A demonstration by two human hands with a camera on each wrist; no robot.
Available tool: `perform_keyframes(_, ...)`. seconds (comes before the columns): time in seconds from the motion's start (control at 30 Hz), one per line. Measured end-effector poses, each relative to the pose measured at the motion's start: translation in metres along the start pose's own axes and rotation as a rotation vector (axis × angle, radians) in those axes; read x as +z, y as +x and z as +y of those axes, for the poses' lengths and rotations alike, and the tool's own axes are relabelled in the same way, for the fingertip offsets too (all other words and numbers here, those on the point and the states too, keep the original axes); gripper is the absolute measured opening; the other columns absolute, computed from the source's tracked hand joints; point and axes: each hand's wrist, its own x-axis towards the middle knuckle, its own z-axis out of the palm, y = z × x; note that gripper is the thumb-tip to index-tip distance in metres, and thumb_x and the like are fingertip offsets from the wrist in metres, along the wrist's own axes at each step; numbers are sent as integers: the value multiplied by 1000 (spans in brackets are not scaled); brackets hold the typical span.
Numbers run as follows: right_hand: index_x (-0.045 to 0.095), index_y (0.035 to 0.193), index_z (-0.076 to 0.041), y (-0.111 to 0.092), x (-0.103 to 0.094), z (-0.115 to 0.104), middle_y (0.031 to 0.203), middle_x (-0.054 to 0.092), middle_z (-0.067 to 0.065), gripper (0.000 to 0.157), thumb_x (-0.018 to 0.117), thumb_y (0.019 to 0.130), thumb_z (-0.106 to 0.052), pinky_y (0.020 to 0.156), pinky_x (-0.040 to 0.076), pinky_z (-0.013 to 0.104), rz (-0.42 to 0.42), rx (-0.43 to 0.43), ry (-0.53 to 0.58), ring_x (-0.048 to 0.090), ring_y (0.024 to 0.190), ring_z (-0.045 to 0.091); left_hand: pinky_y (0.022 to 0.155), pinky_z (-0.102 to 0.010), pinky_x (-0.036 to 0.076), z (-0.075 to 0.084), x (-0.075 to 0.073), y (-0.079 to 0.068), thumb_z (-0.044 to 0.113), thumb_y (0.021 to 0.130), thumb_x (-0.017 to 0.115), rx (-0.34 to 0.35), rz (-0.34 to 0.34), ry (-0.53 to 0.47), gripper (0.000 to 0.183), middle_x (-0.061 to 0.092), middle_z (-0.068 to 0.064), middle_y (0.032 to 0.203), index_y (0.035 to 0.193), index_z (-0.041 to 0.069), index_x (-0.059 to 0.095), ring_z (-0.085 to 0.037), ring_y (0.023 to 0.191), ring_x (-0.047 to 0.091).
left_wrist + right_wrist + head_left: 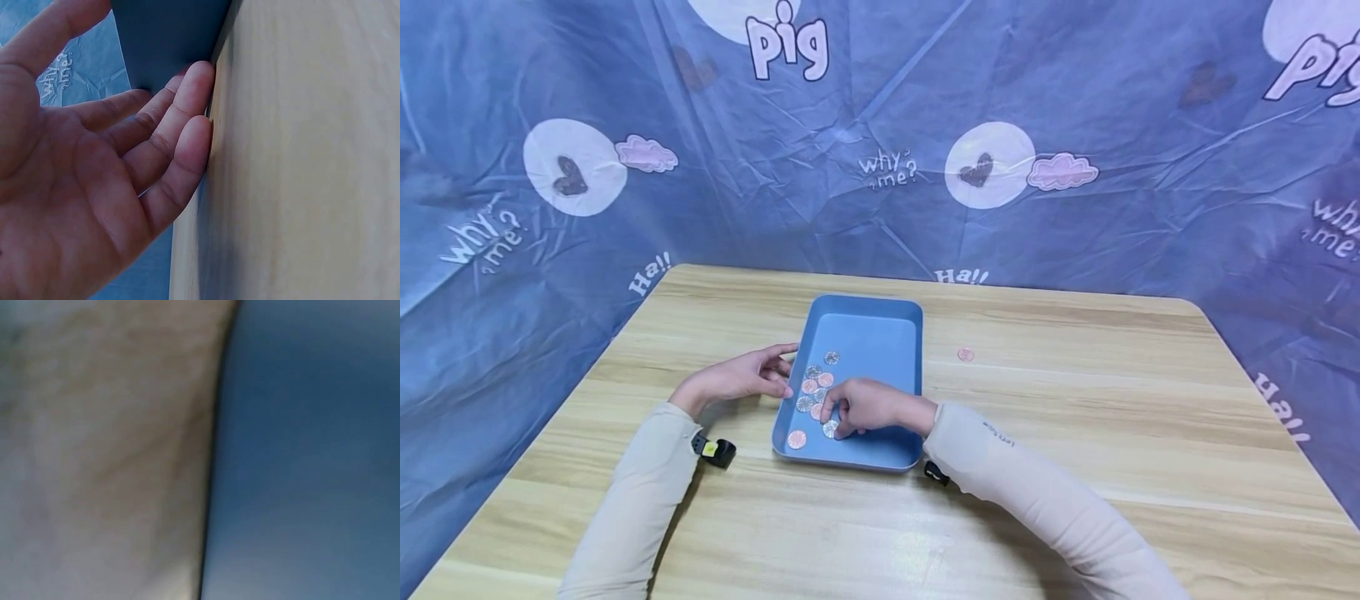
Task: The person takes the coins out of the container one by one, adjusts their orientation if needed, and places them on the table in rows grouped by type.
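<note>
A shallow blue tray (876, 333) lies on the table with several silver and copper-coloured coins along its left side. Over its near part is my right hand (868, 404), fingers bent down, the thumb and a forefinger pinching the edges of a silver coin (831, 428). A copper-coloured coin (797, 439) lies close to the tray's near left corner. My left hand (745, 375) rests against the tray's left side, thumb and fingers spread apart. The left wrist view shows that hand's palm (75, 181), its loosely bent fingers near the tray's dark outer wall (169, 37).
One copper-coloured coin (966, 355) lies on the wooden table (1075, 400) to the right of the tray. A printed blue cloth (880, 225) hangs behind the table. Mostly sleeve (94, 450) and blurred blue tray surface (306, 450) fill the right wrist view.
</note>
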Motion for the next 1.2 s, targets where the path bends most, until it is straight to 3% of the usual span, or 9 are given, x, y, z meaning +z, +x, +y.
perform_keyframes(0.3, 69, 90, -8, -2, -1, -2, 57, 53, -4, 15, 77, 78, -3, 48, 40, 18, 7, -30, -43, 49, 48, 7, 92, -25, 48, 1, 0, -1, 16, 88, 69, 0, -7, -15, 90, 49, -30, 132, 154, 0, 9, -21, 104, 62)
perform_keyframes(0.5, 70, 88, -14, -7, -5, -3, 72, 60, -6, 16, 79, 76, -7, 61, 42, 20, 37, -61, -234, 52, 67, 6, 92, -25, 48, 0, 1, 0, 15, 89, 69, 5, -12, -20, 90, 49, -30, 133, 154, 1, 9, -20, 104, 62)
perform_keyframes(0.63, 69, 88, -16, -9, -8, -4, 76, 61, -7, 15, 78, 78, -9, 64, 41, 21, 46, -56, -291, 53, 72, 8, 92, -24, 48, 0, 0, 0, 15, 88, 69, 11, -13, -16, 90, 49, -31, 133, 154, 0, 9, -21, 105, 62)
perform_keyframes(1.0, 68, 91, -17, -9, -9, 1, 64, 59, -7, 16, 75, 81, -7, 53, 42, 18, -18, -81, -241, 53, 50, 4, 91, -24, 49, 1, -1, 0, 14, 88, 69, 13, -12, -29, 91, 50, -31, 131, 153, -1, 9, -19, 102, 63)
perform_keyframes(1.2, 65, 92, -14, -10, -10, 1, 63, 58, -5, 15, 72, 83, -4, 50, 42, 18, -56, -77, -148, 52, 46, 7, 92, -25, 48, 2, -1, 0, 14, 88, 69, 4, -14, -28, 91, 50, -31, 131, 154, -1, 9, -19, 102, 63)
